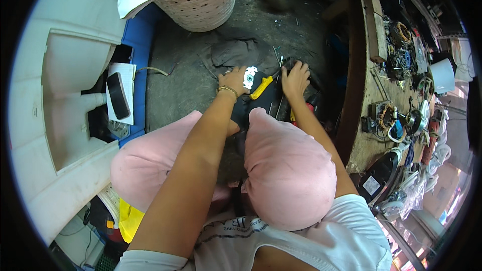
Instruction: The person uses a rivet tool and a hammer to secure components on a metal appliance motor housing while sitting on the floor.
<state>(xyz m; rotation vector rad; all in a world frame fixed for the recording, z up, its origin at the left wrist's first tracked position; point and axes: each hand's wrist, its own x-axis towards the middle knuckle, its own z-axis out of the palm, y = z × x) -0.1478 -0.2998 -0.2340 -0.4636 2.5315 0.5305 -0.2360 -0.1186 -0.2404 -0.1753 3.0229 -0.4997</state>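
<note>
Reaching forward over two pink-clad knees (pixel 288 170), the person is working low over a dark concrete floor (pixel 175 80). The left hand (pixel 234 80), wearing a thin gold bangle (pixel 228 90) at the wrist, is resting with curled fingers on the near left edge of a black device with a white round face and a yellow strip (pixel 257 86); the fingers are lying against the device's white part, though whether they are truly gripping it is not clear. The right hand (pixel 295 79) is pressing down just beside the device's right end, fingers spread and bent over a dark part there; what it is clasping is hidden under the fingers, so I cannot tell. The device is lying on the floor between the two hands, touching both, just ahead of the knees. A crumpled grey cloth (pixel 236 52) is lying right behind the left hand. To the left, a black phone (pixel 118 95) is sitting on a white sheet of paper (pixel 125 73) beside a large white plastic housing (pixel 55 95). To the right, a worn wooden tabletop (pixel 369 100) is carrying copper-wound motor parts (pixel 386 116) and tangled wires.
</note>
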